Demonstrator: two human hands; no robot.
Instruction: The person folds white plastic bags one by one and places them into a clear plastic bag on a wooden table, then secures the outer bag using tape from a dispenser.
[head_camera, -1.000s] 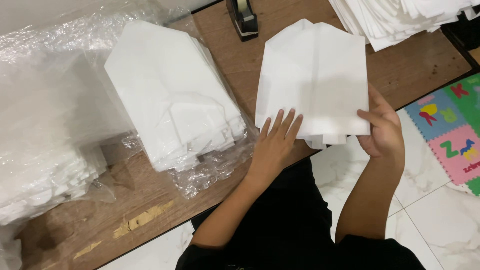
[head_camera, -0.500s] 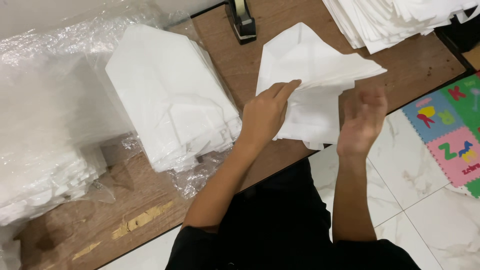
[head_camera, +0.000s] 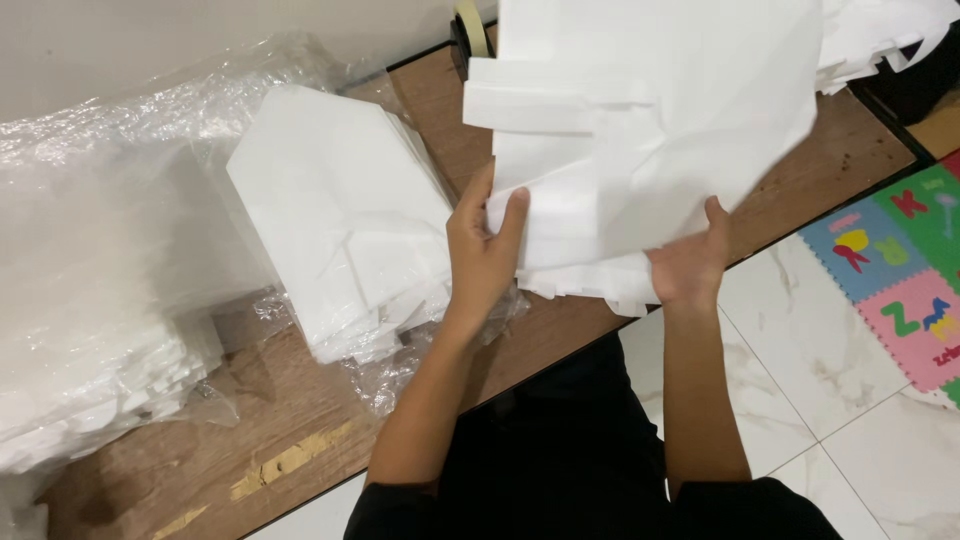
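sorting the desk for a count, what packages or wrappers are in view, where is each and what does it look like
Clear plastic wrap: far left of the table, crinkled, see-through, over a white stack.
Open wrap: under the middle white stack, torn clear film at the table edge.
Folded white paper piece: raised, in the grip of left hand and right hand; blank white.
No labels, signs or screens show.

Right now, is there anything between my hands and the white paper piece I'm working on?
Nothing visible. The left hand and right hand both grip the lower edge of the white folded paper piece directly, lifted above the wooden table.
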